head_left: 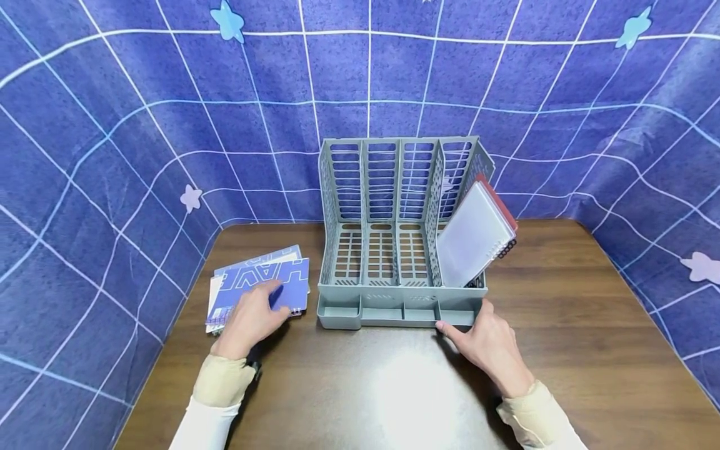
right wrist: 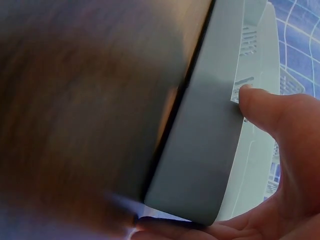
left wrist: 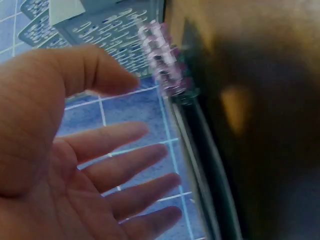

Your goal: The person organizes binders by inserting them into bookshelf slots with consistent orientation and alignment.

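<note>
White sleeves (head_left: 205,422) with cream cuffs (head_left: 222,382) extend over the near part of the brown desk (head_left: 562,312). My left hand (head_left: 253,317) is at the left, over the blue notebooks (head_left: 289,290); its fingers are extended and relaxed, the thumb spread apart from them. I cannot tell whether its fingertips touch the top cover. These notebooks lie in an overlapping pile, left of the grey organizer (head_left: 342,294) and apart from it, white outlined letters on the covers.

My right hand (head_left: 491,340) grips the near right corner of the organizer, thumb on the front edge, fingers along the right side. The organizer stands at the centre, with four upright bays and a divided front tray (head_left: 340,322). Its rightmost bay holds a pale spiral notebook (head_left: 475,240) and a red-covered one (head_left: 499,205), both tilted. At the far side hangs blue gridded cloth (head_left: 337,75) bearing stars (head_left: 227,22).
</note>
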{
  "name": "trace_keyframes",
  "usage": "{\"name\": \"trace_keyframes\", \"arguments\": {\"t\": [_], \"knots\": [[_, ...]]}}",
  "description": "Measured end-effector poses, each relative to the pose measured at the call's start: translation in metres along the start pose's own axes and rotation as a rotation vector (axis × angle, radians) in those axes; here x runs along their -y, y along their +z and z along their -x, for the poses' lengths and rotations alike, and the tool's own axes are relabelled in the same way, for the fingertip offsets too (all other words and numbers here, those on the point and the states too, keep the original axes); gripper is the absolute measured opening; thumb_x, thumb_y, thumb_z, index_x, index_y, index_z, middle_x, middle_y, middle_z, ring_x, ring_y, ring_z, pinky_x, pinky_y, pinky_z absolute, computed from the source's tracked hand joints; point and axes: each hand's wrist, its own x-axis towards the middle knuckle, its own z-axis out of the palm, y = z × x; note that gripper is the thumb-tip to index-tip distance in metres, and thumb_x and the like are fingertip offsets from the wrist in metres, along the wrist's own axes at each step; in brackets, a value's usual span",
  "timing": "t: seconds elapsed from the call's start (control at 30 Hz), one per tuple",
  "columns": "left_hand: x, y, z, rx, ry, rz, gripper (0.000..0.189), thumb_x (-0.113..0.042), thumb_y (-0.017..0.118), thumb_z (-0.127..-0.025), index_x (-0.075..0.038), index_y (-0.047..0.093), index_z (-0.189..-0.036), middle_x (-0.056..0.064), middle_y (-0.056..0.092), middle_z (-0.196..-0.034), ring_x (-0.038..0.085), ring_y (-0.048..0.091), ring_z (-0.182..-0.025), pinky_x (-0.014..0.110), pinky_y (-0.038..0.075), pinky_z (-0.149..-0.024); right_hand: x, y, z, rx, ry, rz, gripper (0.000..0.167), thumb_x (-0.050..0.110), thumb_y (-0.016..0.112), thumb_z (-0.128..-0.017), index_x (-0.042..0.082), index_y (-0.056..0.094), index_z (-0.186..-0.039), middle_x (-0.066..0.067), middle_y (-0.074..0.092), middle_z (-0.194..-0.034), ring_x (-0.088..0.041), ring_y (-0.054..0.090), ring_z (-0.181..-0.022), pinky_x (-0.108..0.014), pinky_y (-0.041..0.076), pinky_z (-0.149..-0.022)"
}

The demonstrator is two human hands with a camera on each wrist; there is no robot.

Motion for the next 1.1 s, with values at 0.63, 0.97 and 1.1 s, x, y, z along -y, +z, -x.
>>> {"name": "trace_keyframes", "arguments": {"t": [0.63,0.97,1.1], "knots": [[0.01,0.011,0.007,0.027,0.139,-0.02,0.051,-0.023,0.081,-0.09,-0.003,0.068,-0.135,0.022,0.062,-0.141,0.048,0.055,-0.132,0.061,0.044,-0.107,0.003,-0.001,-0.005,-0.023,0.015,0.017,0.093,0.064,0.082,-0.076,-0.012,0.053,-0.121,-0.036,0.066,-0.083,-0.058,0.066,-0.079,-0.064,0.051,-0.066],[0.013,0.009,0.004,0.013,0.166,-0.026,0.034,-0.025,0.062,-0.105,-0.005,0.07,-0.13,0.014,0.073,-0.126,0.037,0.07,-0.114,0.056,0.053,-0.096,0.003,-0.002,-0.006,0.004,0.019,0.01,0.093,0.064,0.081,-0.077,-0.013,0.053,-0.122,-0.037,0.067,-0.087,-0.057,0.067,-0.08,-0.064,0.052,-0.068],[0.012,0.01,0.004,-0.005,0.176,-0.068,0.031,-0.025,0.063,-0.103,-0.006,0.071,-0.127,0.014,0.075,-0.119,0.037,0.073,-0.103,0.057,0.055,-0.089,0.003,-0.002,-0.005,-0.01,0.012,0.016,0.093,0.063,0.081,-0.077,-0.013,0.053,-0.12,-0.037,0.066,-0.084,-0.057,0.066,-0.078,-0.064,0.052,-0.067]]}}
